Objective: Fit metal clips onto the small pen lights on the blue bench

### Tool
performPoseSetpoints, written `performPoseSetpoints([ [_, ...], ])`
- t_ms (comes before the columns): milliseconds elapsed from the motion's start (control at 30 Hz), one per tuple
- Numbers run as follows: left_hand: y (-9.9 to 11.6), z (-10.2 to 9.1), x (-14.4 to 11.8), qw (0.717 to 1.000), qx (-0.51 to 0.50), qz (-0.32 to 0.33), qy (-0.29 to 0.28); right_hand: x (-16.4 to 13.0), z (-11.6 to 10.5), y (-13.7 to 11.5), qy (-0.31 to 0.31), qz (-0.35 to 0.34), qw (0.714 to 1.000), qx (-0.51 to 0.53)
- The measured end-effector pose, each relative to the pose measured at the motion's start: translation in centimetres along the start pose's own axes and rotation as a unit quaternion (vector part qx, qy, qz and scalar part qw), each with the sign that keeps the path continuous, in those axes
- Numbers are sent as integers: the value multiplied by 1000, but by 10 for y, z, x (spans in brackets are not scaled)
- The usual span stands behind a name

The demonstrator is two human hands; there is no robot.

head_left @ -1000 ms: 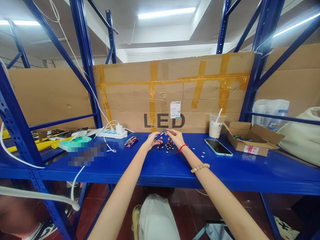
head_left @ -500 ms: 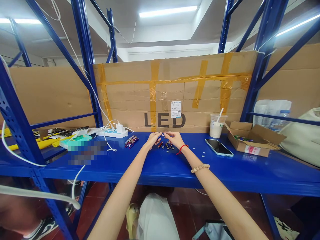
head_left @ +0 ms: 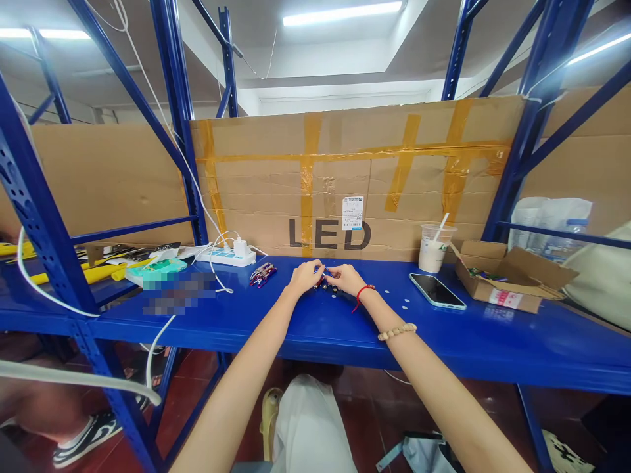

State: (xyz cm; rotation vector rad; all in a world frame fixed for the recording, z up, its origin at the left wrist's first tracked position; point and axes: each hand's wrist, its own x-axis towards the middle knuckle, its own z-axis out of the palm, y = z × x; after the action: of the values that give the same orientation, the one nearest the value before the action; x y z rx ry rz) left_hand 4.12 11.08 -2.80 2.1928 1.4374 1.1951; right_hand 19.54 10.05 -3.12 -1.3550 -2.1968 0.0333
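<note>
My left hand (head_left: pixel 306 276) and my right hand (head_left: pixel 346 280) almost meet above the blue shelf top (head_left: pixel 305 322). Both have their fingers pinched together around something small and bluish, too tiny and covered to name. Beneath the fingertips lie several small dark and coppery parts (head_left: pixel 331 287), now mostly hidden by the hands. To the left of my left hand is a small bunch of dark red and blue slim pieces (head_left: pixel 262 274). A red cord and a beaded bracelet circle my right wrist and forearm.
At right stand a drink cup (head_left: pixel 434 248) with a straw, a phone (head_left: pixel 437 291) and an open cardboard box (head_left: pixel 513 276). A white power strip (head_left: pixel 227 256) with cables sits back left. A large cardboard sheet (head_left: pixel 256 184) walls the rear; blue posts (head_left: pixel 180 125) flank the shelf.
Both hands have come lower and closer over the loose parts, covering more of them. The whole view has shifted slightly, with the scene moved a little to the right.
</note>
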Motion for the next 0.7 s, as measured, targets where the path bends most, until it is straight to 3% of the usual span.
performPoseSetpoints([
  [133, -2, 1, -1, 1000, 27, 11, -11, -1, -2, -5, -7, 4, 999, -46],
  [400, -5, 2, 2, 1000, -12, 1, -21, -1, -1, -9, -19, -12, 995, -99],
  [700, 5, 0, 1, 996, 61, 15, -59, 3, -2, -6, 40, -6, 997, -70],
])
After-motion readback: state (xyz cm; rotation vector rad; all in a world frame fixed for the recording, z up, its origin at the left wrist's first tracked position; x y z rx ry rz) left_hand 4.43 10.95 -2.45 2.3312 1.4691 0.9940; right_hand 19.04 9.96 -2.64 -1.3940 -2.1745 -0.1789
